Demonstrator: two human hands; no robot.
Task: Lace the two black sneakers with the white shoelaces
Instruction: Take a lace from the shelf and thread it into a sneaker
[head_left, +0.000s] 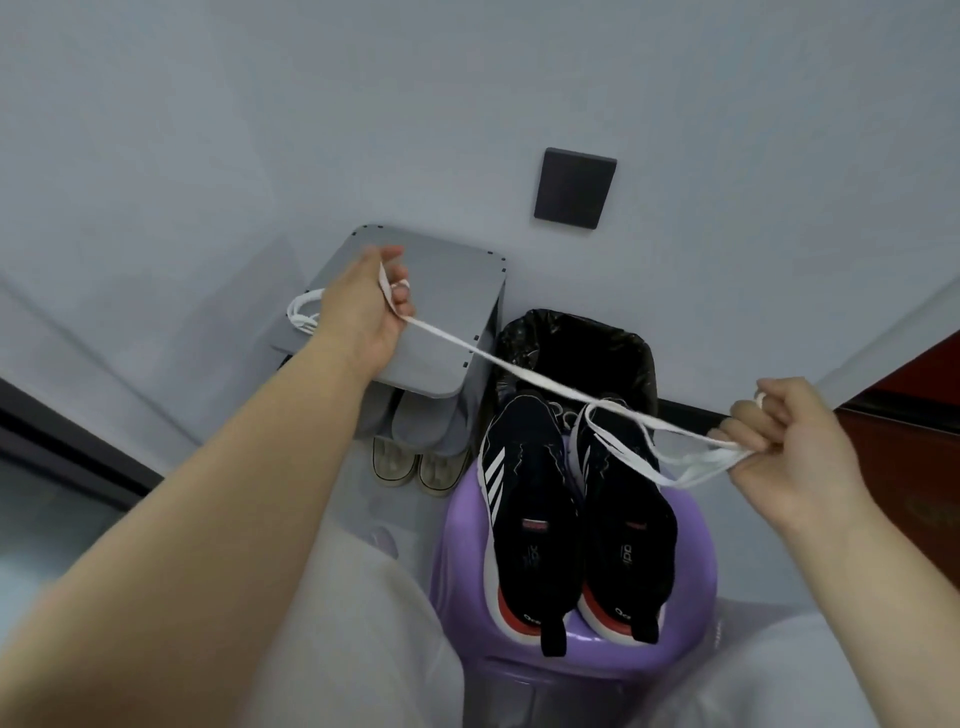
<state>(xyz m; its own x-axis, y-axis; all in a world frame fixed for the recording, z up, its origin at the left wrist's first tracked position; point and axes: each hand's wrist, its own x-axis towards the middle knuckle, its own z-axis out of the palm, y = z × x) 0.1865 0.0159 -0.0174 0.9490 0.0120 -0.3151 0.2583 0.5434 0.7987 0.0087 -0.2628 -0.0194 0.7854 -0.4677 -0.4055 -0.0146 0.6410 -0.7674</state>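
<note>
Two black sneakers stand side by side on a purple stool (696, 582), toes pointing away from me: the left sneaker (530, 525) with white stripes, the right sneaker (626, 525) beside it. A white shoelace (524, 375) stretches taut between my hands above the shoes. My left hand (366, 306) is raised over a grey shoe rack and grips one end. My right hand (789, 441) pinches the other end, from which loops of lace hang over the right sneaker. A second bundle of white lace (304, 314) lies on the rack behind my left wrist.
The grey shoe rack (447, 312) holds grey slippers (415, 426), with light-soled shoes (415, 465) on the floor below. A bin with a black liner (576, 353) stands behind the stool. A dark wall plate (574, 188) is above. My legs in light trousers flank the stool.
</note>
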